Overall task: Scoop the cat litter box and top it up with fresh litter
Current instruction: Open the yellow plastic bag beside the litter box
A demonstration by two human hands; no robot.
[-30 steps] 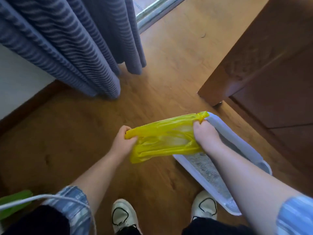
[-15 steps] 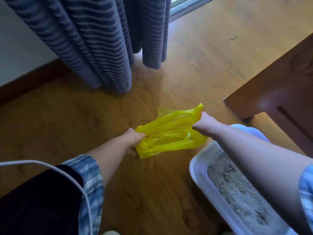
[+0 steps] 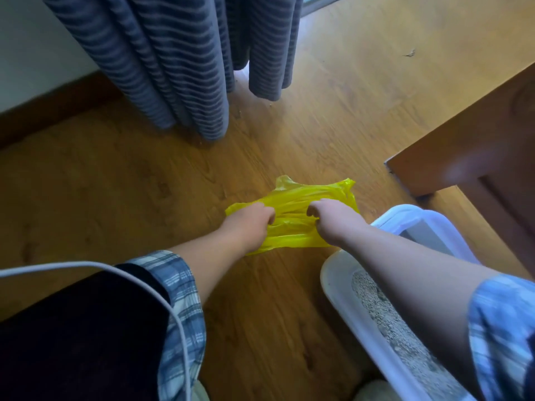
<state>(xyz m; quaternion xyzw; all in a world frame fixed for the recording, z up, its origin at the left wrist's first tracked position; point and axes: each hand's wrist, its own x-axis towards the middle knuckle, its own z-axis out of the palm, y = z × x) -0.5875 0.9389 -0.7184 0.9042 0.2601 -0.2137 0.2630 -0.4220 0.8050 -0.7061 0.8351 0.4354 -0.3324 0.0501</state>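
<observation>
A crumpled yellow plastic bag lies low over the wooden floor, just left of the litter box. My left hand grips its left side with curled fingers. My right hand grips its right side, knuckles up, and the two hands sit close together. The white litter box stands at the lower right with grey litter inside; my right forearm crosses over it and hides much of it.
A striped blue-grey curtain hangs to the floor at the upper left. Dark wooden furniture juts in from the right, next to the box. A white cable runs over my dark-clothed left knee. Shoe tips show at the bottom edge.
The bag has come down from the air toward the floor. My hands have drawn closer together on it. The view has dropped lower and shifted left of the box.
</observation>
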